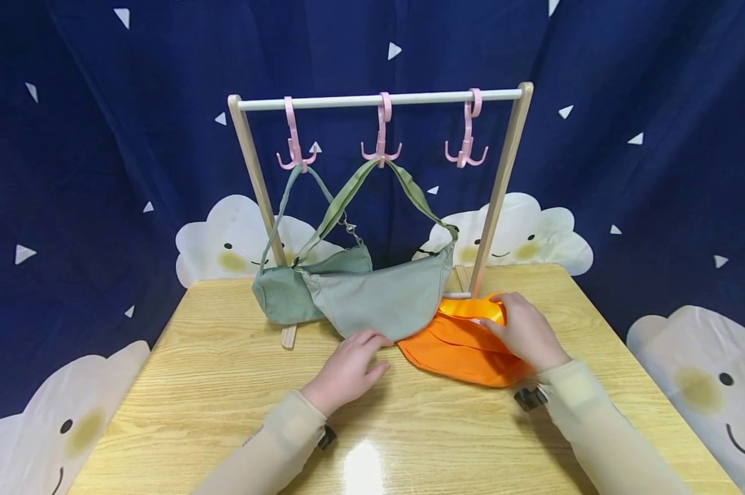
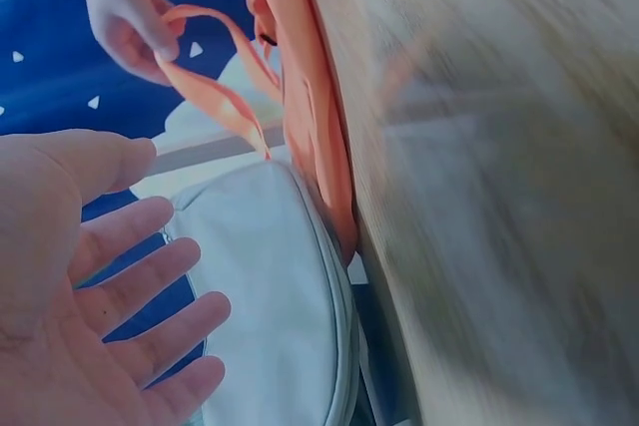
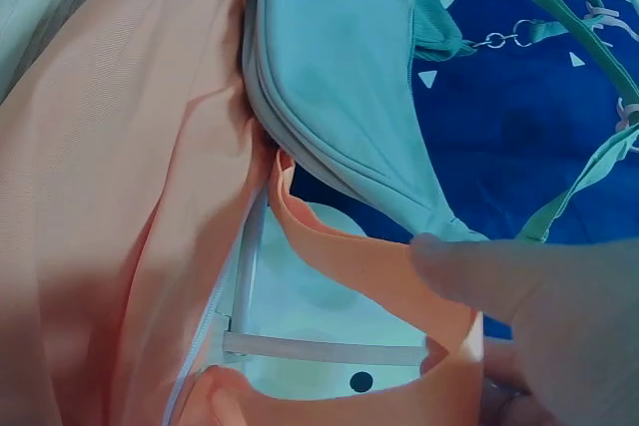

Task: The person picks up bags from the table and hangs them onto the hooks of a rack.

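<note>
My right hand [image 1: 527, 333] pinches the strap [image 3: 344, 258] of an orange shoulder bag [image 1: 462, 354]; the strap forms a raised loop. The orange bag lies on the table at the right foot of a small rack. My left hand [image 1: 350, 371] is at the lower edge of a pale grey-green shoulder bag [image 1: 385, 302], with its fingers extended and apart in the left wrist view. By its olive strap [image 1: 348, 192], the grey-green bag hangs from the middle pink hook [image 1: 381, 141]. Behind it, a darker green bag [image 1: 286, 292] hangs from the left pink hook [image 1: 294, 141].
The rack's white rail [image 1: 341, 102] rests on wooden posts [image 1: 502, 182]. The right pink hook [image 1: 466, 137] carries no bag. All stands on a wooden table [image 1: 212, 385] before a dark blue curtain [image 1: 131, 103] with clouds and white triangles.
</note>
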The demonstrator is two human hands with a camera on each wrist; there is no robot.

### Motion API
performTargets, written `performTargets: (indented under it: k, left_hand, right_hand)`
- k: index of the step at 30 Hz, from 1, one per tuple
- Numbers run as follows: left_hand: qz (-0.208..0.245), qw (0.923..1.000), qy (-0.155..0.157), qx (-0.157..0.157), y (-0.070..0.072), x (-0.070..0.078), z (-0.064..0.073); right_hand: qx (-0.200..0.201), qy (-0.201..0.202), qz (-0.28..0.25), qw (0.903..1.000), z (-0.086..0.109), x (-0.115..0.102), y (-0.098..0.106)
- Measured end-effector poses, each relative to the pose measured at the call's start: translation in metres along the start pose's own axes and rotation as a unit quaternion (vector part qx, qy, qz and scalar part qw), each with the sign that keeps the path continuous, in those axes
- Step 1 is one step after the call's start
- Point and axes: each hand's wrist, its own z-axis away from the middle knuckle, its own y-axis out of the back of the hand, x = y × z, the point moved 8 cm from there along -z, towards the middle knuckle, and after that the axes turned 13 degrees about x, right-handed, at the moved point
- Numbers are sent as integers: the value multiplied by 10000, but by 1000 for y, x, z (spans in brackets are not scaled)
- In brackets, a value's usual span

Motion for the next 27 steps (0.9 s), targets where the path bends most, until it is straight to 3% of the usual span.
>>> performTargets:
  k: [17,27]
  left_hand:
    - [122,9997,162,100,-3,4,-2]
    - [115,9997,185,70,-7,3,0]
  right_hand:
    - [1293,888,-726,9850,-4,-23,37]
    - [1598,773,-780,9810,-15,-19,65]
